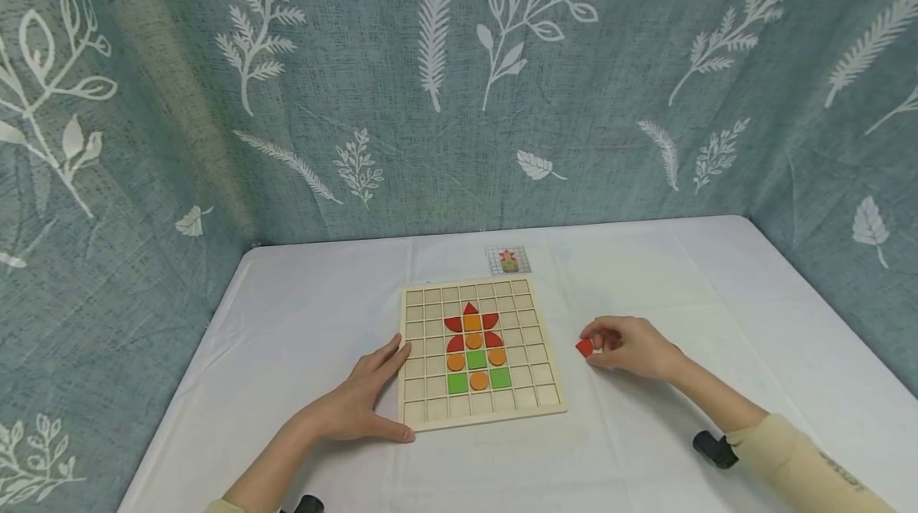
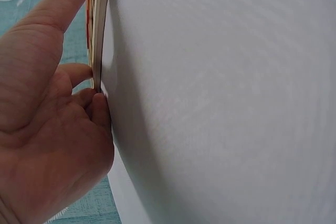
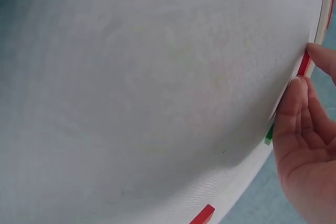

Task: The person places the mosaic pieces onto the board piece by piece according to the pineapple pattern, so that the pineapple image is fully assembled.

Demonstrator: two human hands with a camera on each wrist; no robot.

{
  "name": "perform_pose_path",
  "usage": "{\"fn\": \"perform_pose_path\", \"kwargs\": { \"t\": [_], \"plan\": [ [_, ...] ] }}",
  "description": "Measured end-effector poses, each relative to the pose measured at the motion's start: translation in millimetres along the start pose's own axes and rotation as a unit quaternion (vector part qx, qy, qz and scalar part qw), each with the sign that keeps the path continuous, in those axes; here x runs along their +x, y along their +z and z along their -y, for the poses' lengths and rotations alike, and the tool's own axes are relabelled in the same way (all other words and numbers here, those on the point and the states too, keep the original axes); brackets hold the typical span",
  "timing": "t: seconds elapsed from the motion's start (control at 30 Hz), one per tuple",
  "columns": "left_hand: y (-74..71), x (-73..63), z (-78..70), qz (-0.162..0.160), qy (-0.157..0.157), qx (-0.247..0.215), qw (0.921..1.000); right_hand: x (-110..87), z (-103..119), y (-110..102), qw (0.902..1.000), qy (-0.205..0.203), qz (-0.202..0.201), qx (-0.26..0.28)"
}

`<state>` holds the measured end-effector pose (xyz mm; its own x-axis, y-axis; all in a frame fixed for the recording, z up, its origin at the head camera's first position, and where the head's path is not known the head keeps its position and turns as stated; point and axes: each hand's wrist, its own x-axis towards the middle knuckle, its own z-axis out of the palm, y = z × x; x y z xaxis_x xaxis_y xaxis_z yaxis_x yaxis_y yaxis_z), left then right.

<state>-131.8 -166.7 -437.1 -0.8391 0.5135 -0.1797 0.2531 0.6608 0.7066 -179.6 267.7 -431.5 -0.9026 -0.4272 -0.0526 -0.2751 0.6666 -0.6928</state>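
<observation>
A pale wooden grid board [image 1: 436, 411] lies on the white table. Red petal-shaped pieces [image 1: 491, 321], orange discs [image 1: 479, 380] and green squares [image 1: 500, 377] fill some of its cells, with an orange square [image 1: 472, 323] among the red ones. My left hand [image 1: 351, 401] rests along the board's left side, fingers extended at the edge and thumb by the near left corner. To the right of the board, my right hand [image 1: 634, 347] pinches a red piece [image 1: 584, 348] between thumb and fingertips, close over the cloth. The right wrist view shows that red piece [image 3: 304, 63] edge-on.
Behind the board lies a small pattern card [image 1: 508, 260] with a similar figure. In the right wrist view, a green piece [image 3: 269, 135] shows beside the hand and another red piece [image 3: 202, 215] lies nearer. A leaf-printed curtain [image 1: 445, 154] surrounds the table [image 1: 323, 298].
</observation>
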Motion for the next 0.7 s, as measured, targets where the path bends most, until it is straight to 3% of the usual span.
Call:
{"fn": "perform_pose_path", "kwargs": {
  "t": [0.43,0.7],
  "plan": [
    [-0.7,-1.1,-1.5,0.003,-0.002,0.000,1.0000,-0.5,5.6,3.1,0.9992,-0.007,-0.024,-0.031],
    [-1.4,-1.1,-2.4,0.001,-0.001,0.001,1.0000,0.6,11.6,8.5,0.9959,0.063,-0.033,0.055]
  ]
}}
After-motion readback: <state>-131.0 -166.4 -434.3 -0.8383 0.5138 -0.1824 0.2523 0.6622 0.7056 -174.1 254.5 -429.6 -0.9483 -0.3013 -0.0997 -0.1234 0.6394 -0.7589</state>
